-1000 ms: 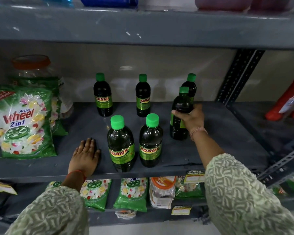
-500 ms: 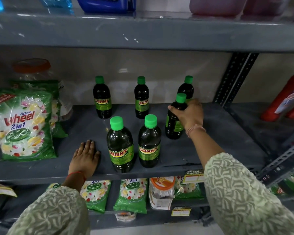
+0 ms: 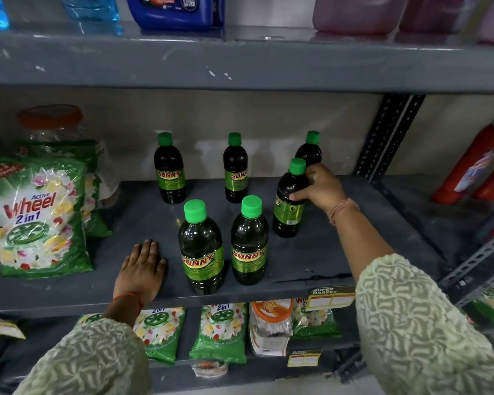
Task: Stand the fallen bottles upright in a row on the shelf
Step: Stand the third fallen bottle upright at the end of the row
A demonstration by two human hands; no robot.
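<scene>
From my head camera I look down onto the grey shelf (image 3: pixel 340 252), where six dark bottles with green caps stand upright.

My right hand (image 3: pixel 321 189) reaches in toward the right side and wraps around the shoulder of the held bottle (image 3: pixel 288 206), thumb in front and fingers curled behind, just below its cap. The bottle stands on its base on the shelf, its label turned partly away from me.

Directly behind my hand, against the back wall, stands the back right bottle (image 3: pixel 310 149), partly hidden by my knuckles. Further left along the wall are the back middle bottle (image 3: pixel 235 169) and the back left bottle (image 3: pixel 169 169), set well apart from each other.

Near the shelf's front edge the front left bottle (image 3: pixel 201 249) and the front right bottle (image 3: pixel 249 243) stand just beside each other, labels facing me. The held bottle sits between these two rows, to the right of the front pair.

My left hand (image 3: pixel 141 269) lies flat, palm down with fingers together, on the shelf just left of the front left bottle, gripping nothing.

At the far left, a green detergent packet (image 3: pixel 39 220) leans upright in front of a clear jar (image 3: pixel 54 124) with an orange lid.
</scene>
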